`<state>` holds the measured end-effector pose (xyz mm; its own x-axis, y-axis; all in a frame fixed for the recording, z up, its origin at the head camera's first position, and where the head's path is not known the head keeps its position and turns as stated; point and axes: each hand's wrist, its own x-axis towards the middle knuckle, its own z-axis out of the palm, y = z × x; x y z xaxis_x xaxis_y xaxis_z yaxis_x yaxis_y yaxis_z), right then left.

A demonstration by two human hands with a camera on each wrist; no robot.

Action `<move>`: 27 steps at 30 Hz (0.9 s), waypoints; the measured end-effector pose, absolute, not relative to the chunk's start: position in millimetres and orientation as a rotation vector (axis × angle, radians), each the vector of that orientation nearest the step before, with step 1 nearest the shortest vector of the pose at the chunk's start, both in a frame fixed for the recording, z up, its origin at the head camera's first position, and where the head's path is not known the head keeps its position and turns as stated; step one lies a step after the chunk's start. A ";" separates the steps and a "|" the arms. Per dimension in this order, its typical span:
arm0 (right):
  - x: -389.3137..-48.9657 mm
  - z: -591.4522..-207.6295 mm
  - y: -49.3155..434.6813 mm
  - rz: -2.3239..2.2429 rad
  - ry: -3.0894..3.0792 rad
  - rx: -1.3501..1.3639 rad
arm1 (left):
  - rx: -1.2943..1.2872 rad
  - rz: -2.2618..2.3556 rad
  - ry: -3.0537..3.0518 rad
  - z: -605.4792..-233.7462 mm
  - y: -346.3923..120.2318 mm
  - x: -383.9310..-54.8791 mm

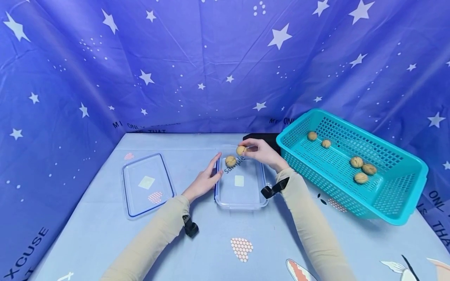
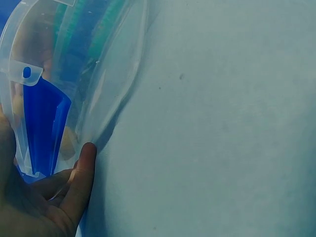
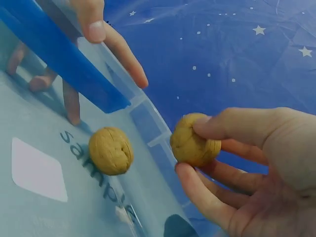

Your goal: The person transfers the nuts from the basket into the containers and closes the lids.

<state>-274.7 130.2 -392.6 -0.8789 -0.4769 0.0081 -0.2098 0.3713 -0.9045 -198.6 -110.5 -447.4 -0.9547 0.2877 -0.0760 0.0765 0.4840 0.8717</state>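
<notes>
A clear plastic food container with blue side clips stands before me, marked "sample" on its floor. My left hand holds its left wall, thumb over the rim and fingers along the outside; in the left wrist view a blue clip is beside the fingers. One walnut lies inside, near the far left corner. Over the container's far end, my right hand pinches another walnut between thumb and fingers. A small tan rounded shape shows behind that walnut, partly hidden by the thumb.
A turquoise plastic basket with several walnuts stands at the right. The container's blue-edged clear lid lies flat at the left. Behind the right hand is a black object. A starry blue curtain closes off the back.
</notes>
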 end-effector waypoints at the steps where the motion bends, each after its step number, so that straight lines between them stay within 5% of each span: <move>1: -274.4 -393.2 128.7 -1.508 2.390 -0.610 | 0.313 1.461 2.517 -447.5 -110.4 -198.6; 27: -270.0 -395.4 104.7 -1.083 2.568 -0.593 | 0.308 1.446 2.509 -447.3 -109.4 -198.7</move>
<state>-270.0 104.7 -395.4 -0.8727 -0.4769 -0.1048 -0.2579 0.6324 -0.7304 -198.7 -109.4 -447.3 -0.9518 0.2926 -0.0923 0.0668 0.4912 0.8685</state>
